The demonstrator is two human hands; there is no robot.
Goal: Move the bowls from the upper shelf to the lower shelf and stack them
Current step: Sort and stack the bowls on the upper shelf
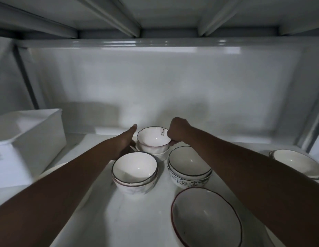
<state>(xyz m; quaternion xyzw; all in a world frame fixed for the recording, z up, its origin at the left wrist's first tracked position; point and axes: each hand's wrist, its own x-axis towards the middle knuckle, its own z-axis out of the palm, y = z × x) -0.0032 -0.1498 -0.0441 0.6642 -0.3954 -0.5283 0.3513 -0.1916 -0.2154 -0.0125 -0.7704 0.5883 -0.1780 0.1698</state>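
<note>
On the white shelf, under ribbed metal, glazed ceramic all round: wide red-rimmed bowl nearest, then two dark-rimmed stacks, left stack and blue-patterned stack. Farther back, dead ahead between both arms, sits the scallop-edged bowl nested on others. Right hand pinching its right rim, firm grip. Left hand alongside its left wall, thumb straight, fingers hidden; contact unclear.
</note>
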